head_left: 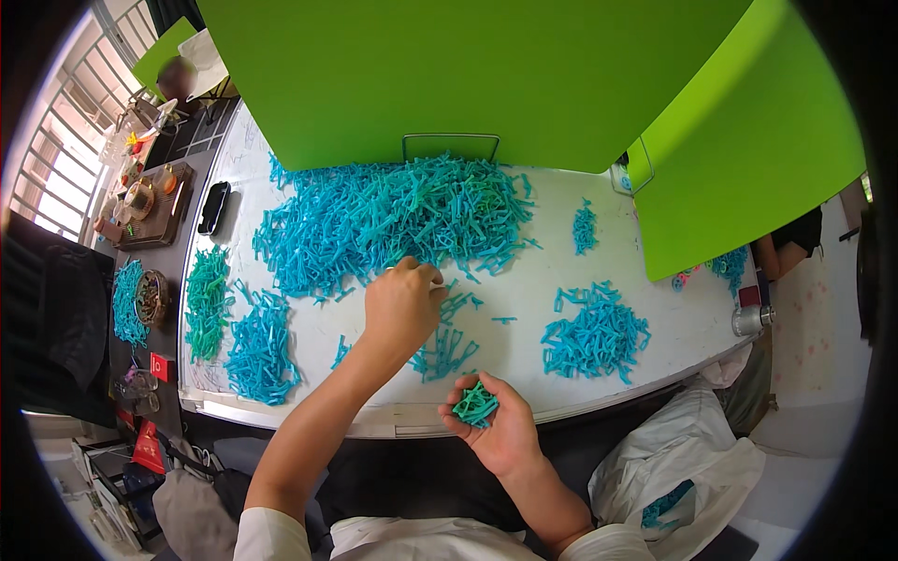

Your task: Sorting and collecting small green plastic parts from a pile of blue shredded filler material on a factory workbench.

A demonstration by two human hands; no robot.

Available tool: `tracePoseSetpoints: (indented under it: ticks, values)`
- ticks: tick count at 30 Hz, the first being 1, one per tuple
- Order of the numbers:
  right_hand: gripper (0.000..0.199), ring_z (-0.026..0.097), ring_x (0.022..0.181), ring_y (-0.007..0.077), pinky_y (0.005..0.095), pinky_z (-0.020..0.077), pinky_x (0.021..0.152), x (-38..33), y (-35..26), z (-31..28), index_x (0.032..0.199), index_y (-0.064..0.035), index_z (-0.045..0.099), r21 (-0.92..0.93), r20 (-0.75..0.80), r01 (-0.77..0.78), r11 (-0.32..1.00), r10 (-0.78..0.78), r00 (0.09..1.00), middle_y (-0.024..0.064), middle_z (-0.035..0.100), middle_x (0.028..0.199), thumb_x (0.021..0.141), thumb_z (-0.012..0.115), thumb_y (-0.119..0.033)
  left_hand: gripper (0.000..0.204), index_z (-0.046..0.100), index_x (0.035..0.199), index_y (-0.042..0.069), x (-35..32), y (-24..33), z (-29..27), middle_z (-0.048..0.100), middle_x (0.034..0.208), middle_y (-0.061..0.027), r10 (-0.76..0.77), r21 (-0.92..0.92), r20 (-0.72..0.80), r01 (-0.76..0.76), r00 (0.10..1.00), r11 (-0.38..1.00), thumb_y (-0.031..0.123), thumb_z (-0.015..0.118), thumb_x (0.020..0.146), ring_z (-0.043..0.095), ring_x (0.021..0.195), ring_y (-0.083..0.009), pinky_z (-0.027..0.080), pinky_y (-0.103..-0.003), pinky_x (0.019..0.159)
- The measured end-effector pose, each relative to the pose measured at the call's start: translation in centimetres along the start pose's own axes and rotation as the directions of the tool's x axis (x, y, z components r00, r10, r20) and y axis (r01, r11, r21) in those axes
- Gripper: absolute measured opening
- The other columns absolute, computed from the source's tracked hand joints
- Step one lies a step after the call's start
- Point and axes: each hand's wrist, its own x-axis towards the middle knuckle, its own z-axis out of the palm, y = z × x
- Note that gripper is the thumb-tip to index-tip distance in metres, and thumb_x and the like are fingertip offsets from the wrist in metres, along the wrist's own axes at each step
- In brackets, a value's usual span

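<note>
My left hand (402, 297) reaches over the white table to the near edge of a big heap of small blue and teal plastic strips (402, 215). Its fingers are bent together, and whatever they pinch is hidden. Palm up at the table's front edge, my right hand (510, 435) is curled around a small bunch of green plastic strips (476, 405). Between the two hands, loose blue strips (444, 353) lie scattered on the table. The single pieces are too small to name more exactly.
Smaller piles stand around: green strips (207, 304) and blue strips (261, 349) at left, a blue pile (596, 332) and a little one (585, 229) at right. Green panels (468, 75) rise behind. A white bag (678, 458) hangs low right. Another person's arm (769, 257) shows far right.
</note>
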Motion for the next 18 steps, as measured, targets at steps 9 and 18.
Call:
tracePoseSetpoints:
  ticks: [9, 18]
  values:
    - [0.032, 0.074, 0.097, 0.0333, 0.0429, 0.0643, 0.084, -0.6, 1.0, -0.3, 0.108, -0.0013, 0.066, -0.078, 0.059, -0.034, 0.996, 0.039, 0.997, 0.0147, 0.072, 0.1, 0.107, 0.053, -0.031, 0.008, 0.079, 0.09, 0.008, 0.5, -0.3, 0.0, 0.072, 0.086, -0.0104, 0.045, -0.08, 0.05, -0.041, 0.998, 0.996, 0.011, 0.08, 0.082, 0.072, 0.074, -0.0309, 0.056, -0.042, 0.067]
    - [0.038, 0.073, 0.102, 0.0338, 0.0445, 0.0613, 0.09, -2.9, 6.3, -2.7, 0.116, 0.0, 0.067, -0.216, 0.059, -0.372, 0.903, 0.392, 0.918, 0.0148, 0.073, 0.105, 0.108, 0.052, -0.034, 0.009, 0.076, 0.093, 0.002, -6.8, 1.6, -6.6, 0.074, 0.079, -0.0096, -0.08, -0.406, 0.329, 0.217, 0.941, 0.888, 0.007, 0.078, 0.085, 0.067, 0.064, -0.0156, 0.053, -0.031, 0.061]
